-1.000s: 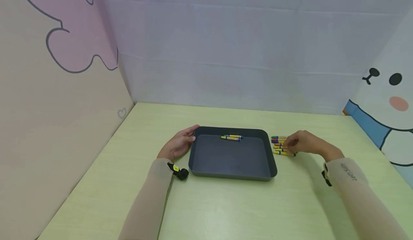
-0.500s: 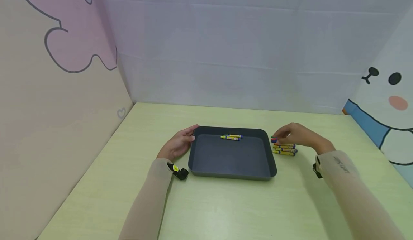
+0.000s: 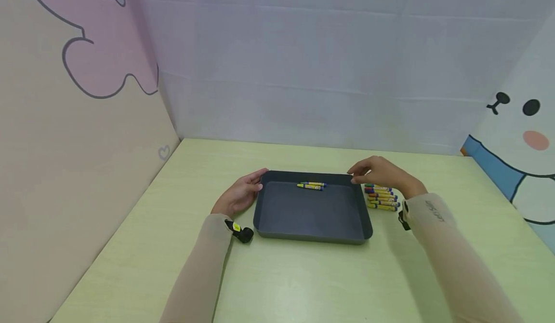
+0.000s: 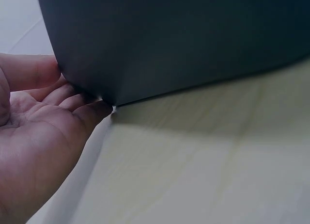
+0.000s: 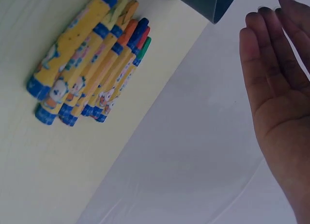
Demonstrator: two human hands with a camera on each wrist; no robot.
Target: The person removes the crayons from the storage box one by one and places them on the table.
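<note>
A dark grey rectangular tray [image 3: 312,217] rests on the table. Two yellow-wrapped crayons [image 3: 311,186] lie side by side near its far wall. My left hand [image 3: 238,194] holds the tray's far left corner; in the left wrist view its thumb [image 4: 36,71] touches the tray edge and the fingers reach behind the corner. My right hand [image 3: 377,172] hovers by the tray's far right corner, fingers loosely extended, and the right wrist view shows nothing in it. Several crayons [image 3: 383,197] lie in a row on the table right of the tray, beneath that hand.
The pale wooden table [image 3: 295,279] extends around the tray. Behind it hangs a light grey-white sheet [image 3: 321,82]. Printed panels stand at the left and right sides. Each wrist wears a small black camera [image 3: 244,235].
My right hand has moved left and away from me, from above the crayon row to the tray's far right corner. The left hand and the tray have stayed put.
</note>
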